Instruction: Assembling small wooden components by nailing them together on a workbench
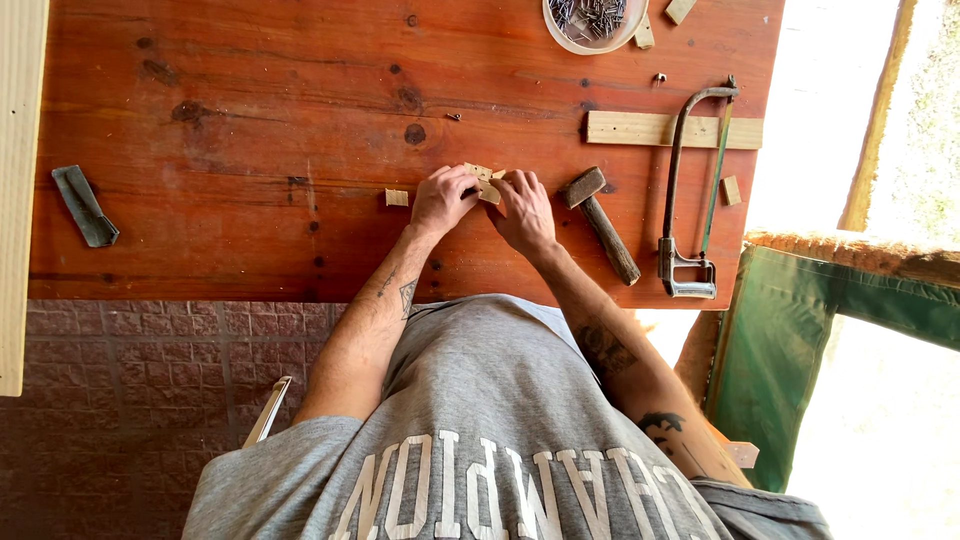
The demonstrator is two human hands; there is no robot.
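Observation:
My left hand (443, 200) and my right hand (525, 212) meet near the middle of a reddish wooden table (250, 150). Together they pinch a small assembly of light wooden pieces (483, 181), fingers closed around it from both sides. A small loose wooden block (397, 197) lies just left of my left hand. A hammer (600, 225) with a wooden handle lies right of my right hand, apart from it.
A hacksaw (695, 190) lies at the table's right, across a light wooden strip (640, 128). A bowl of nails (595, 22) stands at the far edge, small wood offcuts (645, 35) beside it. A dark metal piece (85, 205) lies far left. Green cloth (790, 350) hangs at right.

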